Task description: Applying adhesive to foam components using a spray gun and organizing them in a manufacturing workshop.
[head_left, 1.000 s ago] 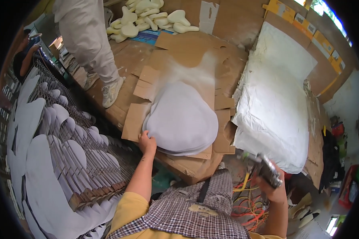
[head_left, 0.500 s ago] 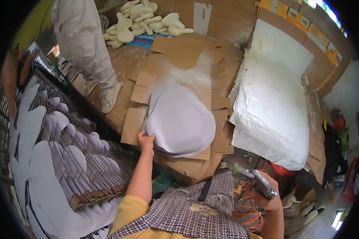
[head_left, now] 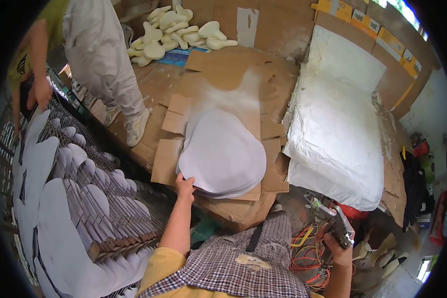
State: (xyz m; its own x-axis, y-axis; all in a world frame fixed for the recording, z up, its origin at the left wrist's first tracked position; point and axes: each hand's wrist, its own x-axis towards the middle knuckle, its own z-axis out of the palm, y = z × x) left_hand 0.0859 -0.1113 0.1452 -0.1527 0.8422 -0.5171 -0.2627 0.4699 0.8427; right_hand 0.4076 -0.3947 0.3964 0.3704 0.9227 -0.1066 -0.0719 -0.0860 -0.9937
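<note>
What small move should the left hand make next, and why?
Perhaps lift the top grey sheet by its near-left edge: the left hand touches that edge, other sheets show beneath, and the right hand holds the spray gun aside.

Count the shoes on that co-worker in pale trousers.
2: the nearer shoe, to the left of the grey stack; the farther shoe, up and left of that, partly hidden.

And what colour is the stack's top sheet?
The top sheet is pale grey, clearest in the head view.
</note>
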